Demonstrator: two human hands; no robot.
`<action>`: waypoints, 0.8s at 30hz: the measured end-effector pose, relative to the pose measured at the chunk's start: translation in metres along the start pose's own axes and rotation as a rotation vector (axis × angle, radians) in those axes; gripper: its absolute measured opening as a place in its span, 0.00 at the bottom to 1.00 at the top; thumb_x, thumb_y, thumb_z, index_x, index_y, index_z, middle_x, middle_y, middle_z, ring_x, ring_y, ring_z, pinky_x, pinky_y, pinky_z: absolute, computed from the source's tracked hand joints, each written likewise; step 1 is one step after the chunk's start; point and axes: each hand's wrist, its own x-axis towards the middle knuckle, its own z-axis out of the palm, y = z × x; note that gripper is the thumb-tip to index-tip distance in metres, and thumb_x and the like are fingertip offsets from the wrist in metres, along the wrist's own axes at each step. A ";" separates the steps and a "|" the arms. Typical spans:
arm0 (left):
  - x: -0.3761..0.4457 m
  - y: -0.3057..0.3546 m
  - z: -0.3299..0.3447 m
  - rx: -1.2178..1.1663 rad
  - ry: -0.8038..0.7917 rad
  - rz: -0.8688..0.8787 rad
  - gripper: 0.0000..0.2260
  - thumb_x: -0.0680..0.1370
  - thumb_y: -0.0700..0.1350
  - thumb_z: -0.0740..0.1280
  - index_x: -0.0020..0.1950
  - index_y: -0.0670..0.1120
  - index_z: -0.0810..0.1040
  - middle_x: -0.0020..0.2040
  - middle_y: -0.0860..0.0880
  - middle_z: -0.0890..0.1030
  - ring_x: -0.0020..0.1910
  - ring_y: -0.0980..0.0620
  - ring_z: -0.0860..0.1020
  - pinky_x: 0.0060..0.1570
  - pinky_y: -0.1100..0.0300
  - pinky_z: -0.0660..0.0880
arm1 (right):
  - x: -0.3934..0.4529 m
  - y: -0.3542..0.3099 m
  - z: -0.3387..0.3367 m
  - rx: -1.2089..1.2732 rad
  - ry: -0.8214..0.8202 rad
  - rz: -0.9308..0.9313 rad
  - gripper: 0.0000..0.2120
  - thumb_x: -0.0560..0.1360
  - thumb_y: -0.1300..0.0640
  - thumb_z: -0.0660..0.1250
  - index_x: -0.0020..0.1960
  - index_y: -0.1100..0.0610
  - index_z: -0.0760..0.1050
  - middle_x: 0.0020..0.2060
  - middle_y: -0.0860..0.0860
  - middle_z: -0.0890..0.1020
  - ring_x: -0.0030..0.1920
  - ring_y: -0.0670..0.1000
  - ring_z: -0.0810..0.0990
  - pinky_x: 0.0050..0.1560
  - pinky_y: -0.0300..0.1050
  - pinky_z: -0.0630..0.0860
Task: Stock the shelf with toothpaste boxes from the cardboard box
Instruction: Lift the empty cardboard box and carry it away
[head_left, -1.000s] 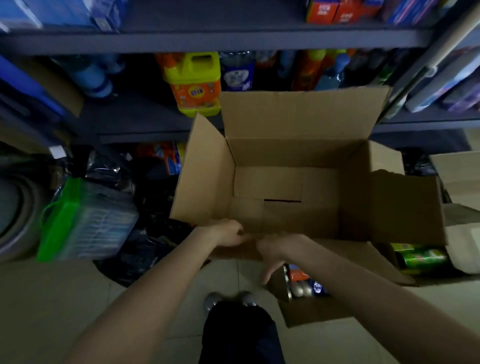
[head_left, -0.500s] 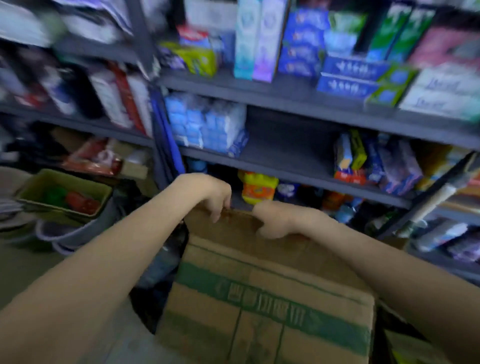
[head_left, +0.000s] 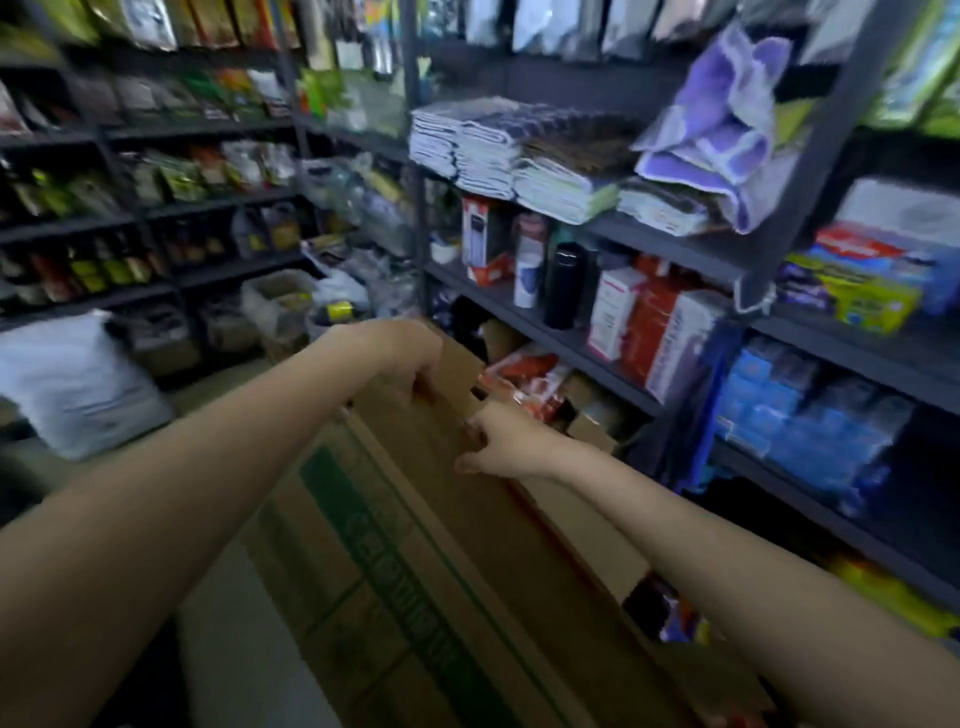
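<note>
Toothpaste boxes are not to be seen from this angle; whether any lie inside the cardboard box (head_left: 415, 545) cannot be told, since only its outside shows. Largest in view is the dark metal shelving (head_left: 779, 208), which runs along the right and across the back wall, crowded with goods: folded cloths (head_left: 519, 156) on an upper level, a purple towel (head_left: 727, 130) draped beside them, a black flask (head_left: 561, 286) and red-and-white cartons (head_left: 660, 332) below, and blue packs (head_left: 810, 415) lower to the right. A white sack (head_left: 67, 384) sits on the floor at the left.

Next in size, the cardboard box fills the lower middle, tipped on a slant, its plain brown side with a green printed band turned toward the camera, close against the shelf front. It looks stiff at the folded edges and floppy at the flaps, and judging by how it is carried on a rim alone, it is probably light. A firmer hold would be at the corners or under the base, not the flap edges, which may bend or tear.

Smallest, the left hand (head_left: 400, 358) curls its fingers over the top edge of the box, gripping it. The right hand (head_left: 498, 441), just beside it, pinches the same edge with bent fingers.
</note>
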 end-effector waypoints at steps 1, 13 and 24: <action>0.006 -0.033 0.002 0.013 0.022 -0.007 0.08 0.77 0.45 0.67 0.47 0.40 0.80 0.43 0.42 0.80 0.37 0.47 0.73 0.37 0.59 0.69 | 0.027 -0.010 -0.002 0.024 -0.044 0.004 0.11 0.73 0.51 0.69 0.44 0.58 0.73 0.38 0.51 0.76 0.37 0.49 0.75 0.36 0.43 0.74; 0.025 -0.419 0.031 -0.012 0.215 -0.540 0.04 0.76 0.37 0.61 0.42 0.43 0.73 0.45 0.41 0.75 0.36 0.46 0.70 0.35 0.56 0.67 | 0.319 -0.134 -0.037 -0.166 -0.182 -0.041 0.14 0.78 0.50 0.63 0.56 0.59 0.71 0.50 0.53 0.74 0.45 0.50 0.74 0.37 0.40 0.72; 0.182 -0.692 0.185 0.121 -0.109 -0.622 0.14 0.80 0.36 0.56 0.65 0.43 0.71 0.67 0.44 0.72 0.69 0.45 0.64 0.67 0.51 0.60 | 0.692 -0.266 -0.008 -0.275 -0.152 -0.272 0.12 0.77 0.54 0.62 0.55 0.62 0.73 0.56 0.59 0.78 0.55 0.60 0.78 0.45 0.46 0.71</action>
